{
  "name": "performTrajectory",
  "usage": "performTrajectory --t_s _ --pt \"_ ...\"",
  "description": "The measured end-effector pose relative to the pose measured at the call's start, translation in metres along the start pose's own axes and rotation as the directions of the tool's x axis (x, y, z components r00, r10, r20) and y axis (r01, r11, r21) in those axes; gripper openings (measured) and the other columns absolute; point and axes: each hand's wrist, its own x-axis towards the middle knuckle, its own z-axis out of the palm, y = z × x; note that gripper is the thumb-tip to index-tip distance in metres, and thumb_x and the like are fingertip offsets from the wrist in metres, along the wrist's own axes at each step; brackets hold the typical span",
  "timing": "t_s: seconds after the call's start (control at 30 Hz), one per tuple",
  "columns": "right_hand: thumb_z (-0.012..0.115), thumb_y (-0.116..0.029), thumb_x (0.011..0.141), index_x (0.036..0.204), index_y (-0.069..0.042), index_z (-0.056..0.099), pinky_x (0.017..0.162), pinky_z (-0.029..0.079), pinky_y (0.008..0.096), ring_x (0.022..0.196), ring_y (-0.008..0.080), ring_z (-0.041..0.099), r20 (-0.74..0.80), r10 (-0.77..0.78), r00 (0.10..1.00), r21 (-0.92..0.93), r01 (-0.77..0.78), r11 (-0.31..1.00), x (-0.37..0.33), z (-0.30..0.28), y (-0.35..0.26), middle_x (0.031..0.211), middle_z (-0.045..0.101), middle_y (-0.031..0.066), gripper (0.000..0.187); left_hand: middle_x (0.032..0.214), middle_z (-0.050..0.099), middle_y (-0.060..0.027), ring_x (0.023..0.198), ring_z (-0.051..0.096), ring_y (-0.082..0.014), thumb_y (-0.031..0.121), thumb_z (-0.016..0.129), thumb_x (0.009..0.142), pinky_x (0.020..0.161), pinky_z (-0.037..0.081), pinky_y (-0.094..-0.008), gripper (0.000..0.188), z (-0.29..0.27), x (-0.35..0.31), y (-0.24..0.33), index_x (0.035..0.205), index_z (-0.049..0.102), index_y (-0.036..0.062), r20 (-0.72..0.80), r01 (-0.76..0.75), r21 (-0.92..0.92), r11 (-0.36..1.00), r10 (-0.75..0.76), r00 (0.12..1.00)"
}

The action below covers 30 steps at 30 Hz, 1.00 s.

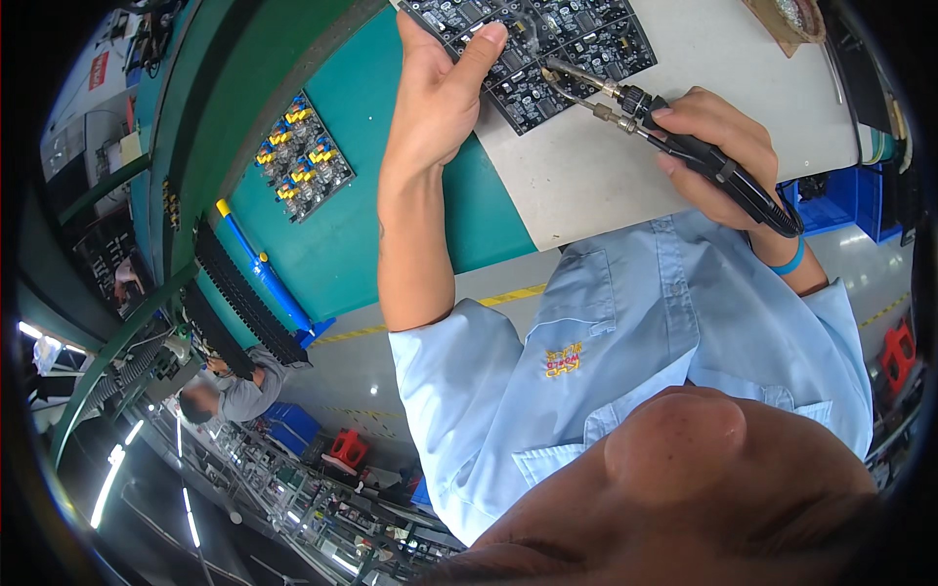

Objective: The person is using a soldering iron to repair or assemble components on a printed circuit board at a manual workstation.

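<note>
My left hand (442, 103) grips a black circuit board panel (547, 109) by its near left side, thumb laid on top. The panel is crowded with small components and split into sections. Its far edge runs out of the picture. In my right hand (721, 146) is a black soldering iron (699, 156), fingers wrapped round its handle. Two metal prongs reach forward from it, a tip and what looks like a thin solder feed tube. Their ends meet over the panel's right part, where a faint wisp of smoke shows.
On the green mat (366, 230) lies another board (305, 161) with yellow and blue parts. A blue solder sucker (266, 264) and a black slotted strip (244, 293) lie farther left. A pale sheet (562, 200) covers the bench's right. Blue bins (850, 203) stand at right; a co-worker (239, 393) sits beyond.
</note>
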Motion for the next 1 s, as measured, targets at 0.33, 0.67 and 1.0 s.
performTrajectory --t_s 0.33,0.67,1.0 --pt "0.070 0.009 0.069 0.115 0.004 0.068 0.066 0.048 0.0263 0.073 0.0203 0.061 0.006 0.069 0.998 0.015 -0.069 0.998 0.000 -0.005 -0.005 0.090 0.069 0.0132 0.046 0.127 0.056 -0.0137 0.104 0.057 -0.0178 -0.002 0.056 0.098 0.093 0.047 -0.0282 0.056 0.004 0.000 0.002 0.146 0.029 0.0016 -0.008 -0.005 -0.018 1.000 0.005 1.000" --pt "0.073 0.005 0.077 0.120 0.006 0.065 0.069 0.050 0.0255 0.076 0.0213 0.065 -0.131 -0.011 0.991 -0.144 -0.008 0.990 -0.014 -0.037 -0.008 0.099 0.070 0.0162 0.044 0.131 0.056 -0.0148 0.107 0.058 -0.0190 -0.002 0.055 0.098 0.093 0.047 -0.0284 0.055 -0.001 0.001 -0.005 0.147 0.030 0.0014 -0.013 -0.038 -0.018 0.999 0.038 0.999" --pt "0.074 0.000 0.084 0.126 0.002 0.063 0.089 0.055 0.0292 0.099 0.0247 0.072 -0.704 0.032 0.710 -0.406 -0.439 0.801 -0.045 -0.086 0.011 0.113 0.072 0.0164 0.044 0.129 0.059 -0.0160 0.107 0.062 -0.0220 -0.003 0.055 0.097 0.092 0.051 -0.0292 0.053 0.002 0.004 -0.006 0.145 0.034 0.0011 -0.022 -0.037 -0.083 0.996 0.035 0.999"
